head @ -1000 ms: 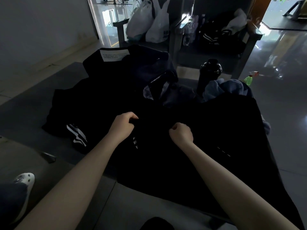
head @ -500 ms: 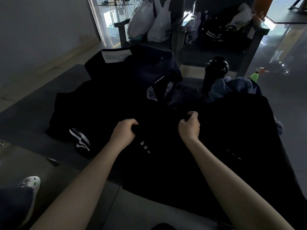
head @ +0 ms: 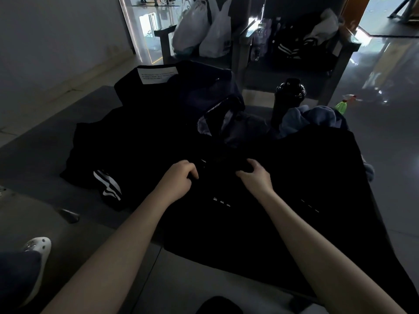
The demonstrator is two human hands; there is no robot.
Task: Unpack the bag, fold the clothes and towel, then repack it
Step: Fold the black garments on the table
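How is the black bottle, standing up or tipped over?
Standing up. The black bottle has its cap on top, body straight below.

right hand (head: pixel 256 177) | fist loosened, moved forward | fingers (head: pixel 255 165) now curled over black garment (head: pixel 249 234)

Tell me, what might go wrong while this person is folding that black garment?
The left hand and right hand both grip the black garment, which lies among other dark clothes in dim light, so they might pull up a neighbouring piece too. The black bottle stands upright just behind the pile, beside the blue towel; a hard tug on the fabric could perhaps tip it.
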